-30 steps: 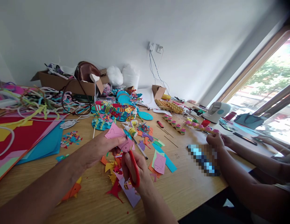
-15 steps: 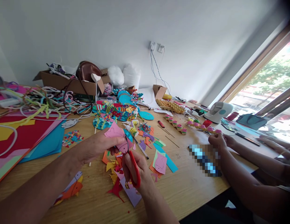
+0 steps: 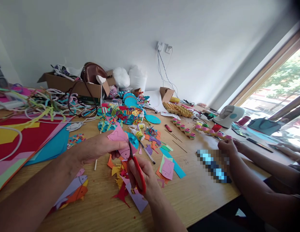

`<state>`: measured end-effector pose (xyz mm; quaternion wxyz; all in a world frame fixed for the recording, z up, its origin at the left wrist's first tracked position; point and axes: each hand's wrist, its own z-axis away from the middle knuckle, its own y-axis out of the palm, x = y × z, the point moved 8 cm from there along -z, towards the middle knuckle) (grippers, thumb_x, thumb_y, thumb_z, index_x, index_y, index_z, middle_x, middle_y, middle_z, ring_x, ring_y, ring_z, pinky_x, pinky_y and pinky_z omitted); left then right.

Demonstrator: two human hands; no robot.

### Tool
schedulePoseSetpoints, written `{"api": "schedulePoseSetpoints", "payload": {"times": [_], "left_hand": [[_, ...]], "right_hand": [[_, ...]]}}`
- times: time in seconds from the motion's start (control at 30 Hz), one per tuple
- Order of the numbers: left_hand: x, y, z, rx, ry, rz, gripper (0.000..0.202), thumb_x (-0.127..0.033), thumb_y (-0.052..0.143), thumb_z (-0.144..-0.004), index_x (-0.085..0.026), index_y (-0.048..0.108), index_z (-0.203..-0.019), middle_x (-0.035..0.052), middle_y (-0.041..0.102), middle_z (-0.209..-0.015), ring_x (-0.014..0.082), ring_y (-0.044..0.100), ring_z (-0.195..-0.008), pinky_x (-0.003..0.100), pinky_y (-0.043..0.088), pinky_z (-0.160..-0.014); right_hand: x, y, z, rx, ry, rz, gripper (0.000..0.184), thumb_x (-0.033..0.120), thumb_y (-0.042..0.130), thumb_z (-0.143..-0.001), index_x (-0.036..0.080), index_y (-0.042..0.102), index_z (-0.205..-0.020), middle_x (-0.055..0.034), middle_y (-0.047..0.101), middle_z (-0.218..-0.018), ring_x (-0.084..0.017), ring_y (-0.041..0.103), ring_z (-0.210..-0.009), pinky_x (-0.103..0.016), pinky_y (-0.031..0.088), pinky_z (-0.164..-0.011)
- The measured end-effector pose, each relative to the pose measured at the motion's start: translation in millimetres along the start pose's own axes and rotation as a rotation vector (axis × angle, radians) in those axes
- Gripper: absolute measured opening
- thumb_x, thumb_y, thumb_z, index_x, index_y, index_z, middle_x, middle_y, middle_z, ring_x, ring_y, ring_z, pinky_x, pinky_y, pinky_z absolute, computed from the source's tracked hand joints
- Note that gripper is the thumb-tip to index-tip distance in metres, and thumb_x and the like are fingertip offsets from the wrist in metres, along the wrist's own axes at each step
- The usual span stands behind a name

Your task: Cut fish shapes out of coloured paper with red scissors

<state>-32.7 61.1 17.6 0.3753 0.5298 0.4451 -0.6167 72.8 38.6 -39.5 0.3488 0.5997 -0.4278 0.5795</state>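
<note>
My left hand (image 3: 99,148) pinches a pink paper cut-out (image 3: 119,137) above the wooden table (image 3: 193,193). My right hand (image 3: 142,178) grips red-handled scissors (image 3: 137,170), whose blades reach up into the pink paper's lower edge. Under both hands lies a heap of coloured paper scraps (image 3: 122,180) and a purple strip (image 3: 137,199). A paper fish in purple and orange (image 3: 73,191) lies by my left forearm.
Large coloured sheets (image 3: 24,141) cover the left. Behind are paper strips, a cardboard box (image 3: 70,85), teal paper discs (image 3: 130,103) and a glue bottle (image 3: 136,132). Another person's hands (image 3: 228,146) work at the right, near a white device (image 3: 228,115) and the window.
My hands have stayed together on the pink paper while the view drifted a little; more of the paper fish by my left forearm now shows. The other person's hands have barely moved.
</note>
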Motion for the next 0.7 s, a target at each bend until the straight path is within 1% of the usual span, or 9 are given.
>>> {"api": "schedulePoseSetpoints", "payload": {"times": [0.07, 0.17, 0.27, 0.47, 0.7], "left_hand": [[1.2, -2.4, 0.3, 0.000, -0.009, -0.021, 0.019, -0.022, 0.060, -0.069, -0.017, 0.067, -0.052, -0.0020, 0.058, -0.050, 0.0108, 0.048, -0.049, 0.019, 0.037, -0.048], [1.8, -2.8, 0.5, 0.031, -0.020, -0.039, 0.020, -0.024, 0.058, -0.071, -0.017, 0.069, -0.055, -0.0015, 0.058, -0.051, 0.0111, 0.048, -0.050, 0.019, 0.037, -0.048], [-0.4, -1.0, 0.9, 0.062, -0.026, -0.035, 0.022, -0.023, 0.057, -0.069, -0.017, 0.066, -0.051, -0.0023, 0.056, -0.050, 0.0106, 0.046, -0.049, 0.019, 0.036, -0.047], [-0.8, -1.5, 2.7, 0.066, -0.071, -0.085, 0.022, -0.022, 0.055, -0.066, -0.018, 0.061, -0.046, -0.0036, 0.050, -0.048, 0.0105, 0.043, -0.049, 0.020, 0.035, -0.048], [0.7, 0.0, 4.1, 0.131, -0.018, -0.108, 0.025, -0.029, 0.053, -0.071, -0.016, 0.065, -0.052, -0.0015, 0.051, -0.051, 0.0112, 0.044, -0.050, 0.021, 0.035, -0.049]], "right_hand": [[0.4, 0.5, 0.0, 0.004, 0.007, 0.002, 0.052, 0.064, 0.049, -0.081, 0.021, 0.038, -0.053, 0.0064, 0.038, -0.039, -0.007, 0.032, -0.035, -0.019, 0.023, -0.035], [0.4, 1.4, 0.4, 0.011, 0.015, 0.012, 0.050, 0.061, 0.050, -0.082, 0.021, 0.039, -0.054, 0.0070, 0.038, -0.040, -0.006, 0.031, -0.034, -0.018, 0.023, -0.034], [-1.3, 1.7, 1.4, 0.013, 0.012, 0.045, 0.045, 0.054, 0.048, -0.085, 0.021, 0.039, -0.056, 0.0074, 0.039, -0.041, -0.006, 0.031, -0.033, -0.018, 0.023, -0.034], [-7.4, -1.6, 0.1, -0.007, -0.024, 0.174, 0.036, 0.041, 0.045, -0.088, 0.021, 0.039, -0.059, 0.0063, 0.040, -0.043, -0.007, 0.033, -0.037, -0.020, 0.025, -0.038], [-2.9, -0.8, -0.9, 0.001, -0.060, 0.204, 0.033, 0.035, 0.044, -0.086, 0.021, 0.040, -0.057, 0.0055, 0.040, -0.044, -0.009, 0.035, -0.041, -0.021, 0.027, -0.042]]}}
